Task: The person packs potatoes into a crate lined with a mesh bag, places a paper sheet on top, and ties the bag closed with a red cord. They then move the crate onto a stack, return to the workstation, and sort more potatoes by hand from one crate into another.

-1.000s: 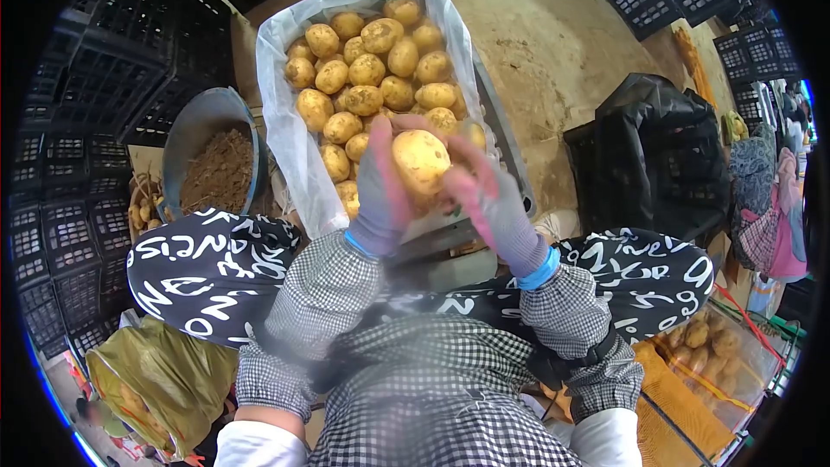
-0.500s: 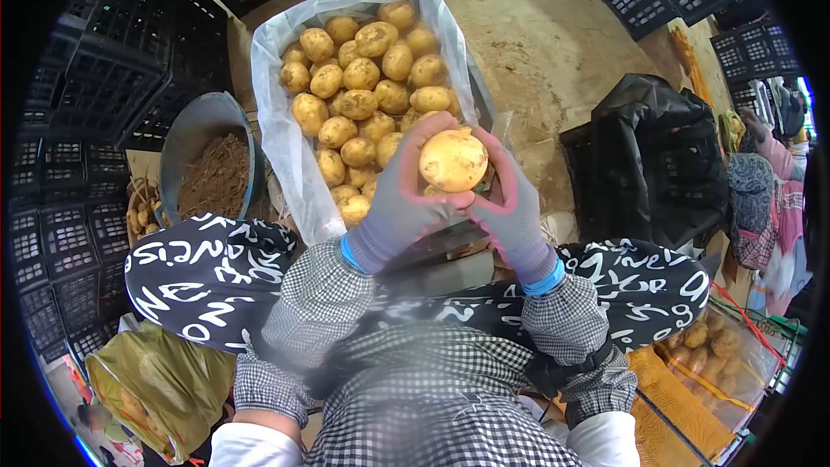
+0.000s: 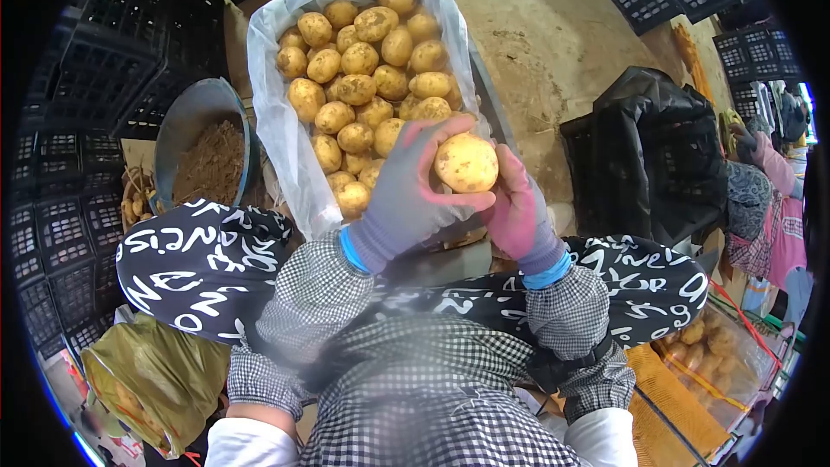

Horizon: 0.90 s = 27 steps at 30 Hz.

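Observation:
A round yellow potato point(image 3: 467, 163) with small brown marks is held up in front of me. My left hand point(image 3: 413, 183), in a grey and pink glove, grips it with fingers over the top and thumb below. My right hand point(image 3: 520, 212), gloved the same way, is at the potato's right side with its fingers bent; the contact there is partly hidden. Beyond my hands stands a crate lined with translucent plastic point(image 3: 281, 134), holding several potatoes point(image 3: 359, 58) with soil on their skins.
A bucket of soil point(image 3: 207, 160) stands left of the crate, beside stacked black crates point(image 3: 121, 43). A crate covered in black plastic point(image 3: 648, 156) is at the right. Bagged potatoes point(image 3: 709, 346) lie lower right, a green bag point(image 3: 156, 380) lower left. Another person point(image 3: 778, 216) is at the far right.
The potato has moved slightly right and down and been turned. My right hand has shifted down and right, its fingers now more bent. The crate appears slightly higher and further left in view.

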Each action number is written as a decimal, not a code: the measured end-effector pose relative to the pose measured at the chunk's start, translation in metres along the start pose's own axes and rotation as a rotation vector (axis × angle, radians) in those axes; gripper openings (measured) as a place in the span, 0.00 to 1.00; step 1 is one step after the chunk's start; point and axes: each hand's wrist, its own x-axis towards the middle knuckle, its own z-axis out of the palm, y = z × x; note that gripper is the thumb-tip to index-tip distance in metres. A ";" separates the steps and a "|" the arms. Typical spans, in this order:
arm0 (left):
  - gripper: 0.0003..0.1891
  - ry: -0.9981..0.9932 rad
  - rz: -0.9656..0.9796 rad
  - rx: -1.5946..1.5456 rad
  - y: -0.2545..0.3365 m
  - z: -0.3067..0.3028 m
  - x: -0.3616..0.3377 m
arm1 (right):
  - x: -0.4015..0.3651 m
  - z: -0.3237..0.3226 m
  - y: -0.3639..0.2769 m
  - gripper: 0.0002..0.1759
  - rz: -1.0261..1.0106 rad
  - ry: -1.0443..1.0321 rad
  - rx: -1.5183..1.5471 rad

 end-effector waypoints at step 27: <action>0.26 -0.018 -0.314 0.706 -0.137 -0.060 0.002 | -0.059 -0.348 0.075 0.19 -0.182 1.081 -0.146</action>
